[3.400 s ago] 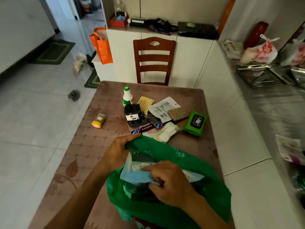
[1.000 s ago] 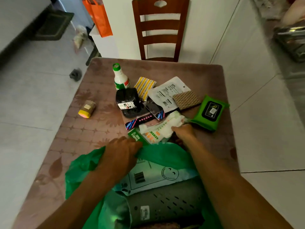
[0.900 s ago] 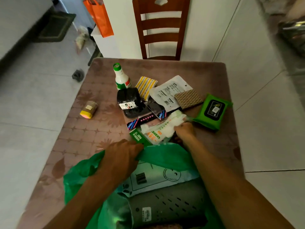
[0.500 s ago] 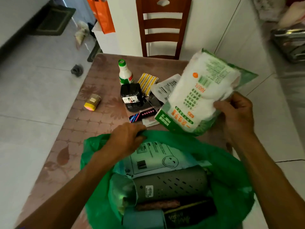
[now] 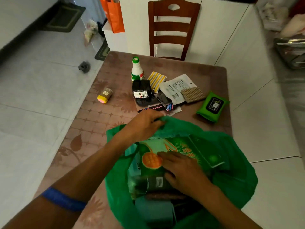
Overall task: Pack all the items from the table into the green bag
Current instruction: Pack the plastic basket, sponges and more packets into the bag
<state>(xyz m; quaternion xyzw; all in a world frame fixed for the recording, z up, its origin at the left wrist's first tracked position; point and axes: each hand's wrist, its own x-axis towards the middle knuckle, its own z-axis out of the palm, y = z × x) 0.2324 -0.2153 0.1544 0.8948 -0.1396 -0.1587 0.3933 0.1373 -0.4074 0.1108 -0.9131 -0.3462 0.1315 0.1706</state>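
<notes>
Green bag (image 5: 234, 176) sits open at the near edge of the counter (image 5: 99, 129), mouth up. Left hand (image 5: 145, 124) grips the bag's far rim, fingers curled and pinching the green plastic. Right hand (image 5: 183, 171) lies inside the bag, fingers spread flat on a green packet with an orange circle (image 5: 166, 152), which rests on top of the other contents. Beyond the bag, on the counter: a white bottle with green cap (image 5: 137, 70), a black bundle (image 5: 142, 91) just nearer than the bottle, a yellow striped pack (image 5: 156, 79), a white printed pouch (image 5: 175, 87), a tan woven pad (image 5: 192, 94), a green wipes pack (image 5: 212, 106) to the right, a small yellow-ended jar (image 5: 104, 97) lying left of the bundle. Blue band (image 5: 62, 199) on left forearm.
</notes>
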